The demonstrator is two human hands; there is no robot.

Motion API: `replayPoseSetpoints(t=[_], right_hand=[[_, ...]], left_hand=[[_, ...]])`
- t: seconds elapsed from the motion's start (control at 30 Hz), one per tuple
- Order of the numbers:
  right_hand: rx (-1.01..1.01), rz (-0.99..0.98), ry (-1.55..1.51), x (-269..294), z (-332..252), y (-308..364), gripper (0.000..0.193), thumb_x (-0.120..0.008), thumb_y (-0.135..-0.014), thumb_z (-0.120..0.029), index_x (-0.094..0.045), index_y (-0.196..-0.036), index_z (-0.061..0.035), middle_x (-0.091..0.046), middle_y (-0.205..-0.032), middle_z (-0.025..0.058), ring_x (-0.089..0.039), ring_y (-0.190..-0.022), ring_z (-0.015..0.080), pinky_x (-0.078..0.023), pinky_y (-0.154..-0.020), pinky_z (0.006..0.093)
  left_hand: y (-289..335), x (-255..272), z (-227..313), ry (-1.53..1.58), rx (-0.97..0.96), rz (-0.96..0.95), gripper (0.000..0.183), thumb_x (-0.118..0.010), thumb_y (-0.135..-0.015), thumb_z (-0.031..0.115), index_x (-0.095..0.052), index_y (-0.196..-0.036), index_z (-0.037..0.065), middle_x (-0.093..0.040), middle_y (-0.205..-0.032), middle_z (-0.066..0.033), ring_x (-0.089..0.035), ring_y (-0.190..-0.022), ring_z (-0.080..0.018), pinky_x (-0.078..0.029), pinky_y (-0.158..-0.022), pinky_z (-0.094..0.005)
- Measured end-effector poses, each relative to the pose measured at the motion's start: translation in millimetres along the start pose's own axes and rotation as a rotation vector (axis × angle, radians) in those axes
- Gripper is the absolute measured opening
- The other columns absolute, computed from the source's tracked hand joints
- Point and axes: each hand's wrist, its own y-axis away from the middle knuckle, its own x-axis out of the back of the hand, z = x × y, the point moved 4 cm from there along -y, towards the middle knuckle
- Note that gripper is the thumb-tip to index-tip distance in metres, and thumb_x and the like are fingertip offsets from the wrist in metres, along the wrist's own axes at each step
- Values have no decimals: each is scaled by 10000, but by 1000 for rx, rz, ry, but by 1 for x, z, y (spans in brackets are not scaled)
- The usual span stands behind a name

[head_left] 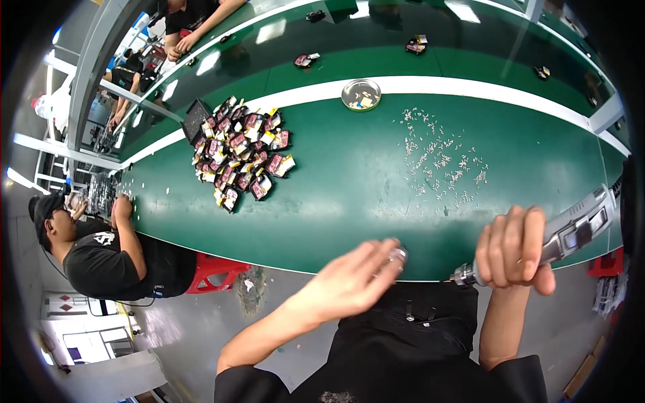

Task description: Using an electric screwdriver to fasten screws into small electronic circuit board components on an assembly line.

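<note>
My right hand (512,252) is wrapped round a grey electric screwdriver (576,227). Its knurled chuck and thin bit point left, toward my other hand, just past the table's near edge. My left hand (356,277) is held over that same edge, fingers curled together and slightly blurred. Something small and shiny shows at its fingertips, too unclear to name. Ahead of my right hand, many tiny pale pieces (440,161) lie scattered across the green tabletop (329,195).
A heap of small black assemblies with pink and yellow parts (242,151) sits to the left, beside a black tray (195,119). A round metal dish (361,95) stands at the far rim. Beyond, a belt (376,57) carries several assemblies. Co-workers (101,248) sit at left and far left.
</note>
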Motion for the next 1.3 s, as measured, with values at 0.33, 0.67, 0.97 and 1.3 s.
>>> replayPoseSetpoints(t=[0.33,0.67,0.97,1.3], right_hand=[[87,643,230,15,-15,89,231,-618,-904,-230,-453,-846,-80,-357,-482,-35,-353,-366,79,-368,-415,253],[98,677,117,19,-10,98,188,-538,-947,-220,-419,-873,-94,-372,-516,-33,-372,-399,77,-378,-455,257],[115,710,47,15,-11,103,118,-516,-931,-164,-462,-857,-90,-360,-498,-30,-380,-401,91,-376,-466,276],[99,785,81,12,-15,101,88,-518,-921,-157,-483,-868,-95,-353,-497,-23,-376,-403,97,-371,-470,278]], left_hand=[[7,75,-132,-668,498,335,329,-654,-834,69,-593,-1148,-7,-541,-1263,-178,-486,-1152,-350,-401,-967,-441],[-84,-16,-73,-321,117,163,209,-679,-738,-23,-614,-936,-14,-575,-926,-89,-577,-802,-243,-500,-666,-353],[-93,-17,-69,-389,-36,73,151,-655,-731,-27,-584,-863,-10,-559,-853,-90,-580,-757,-235,-502,-648,-357],[-52,-8,-38,223,402,372,24,-549,-814,-64,-557,-806,-44,-632,-773,-126,-589,-642,-177,-488,-641,-285]])
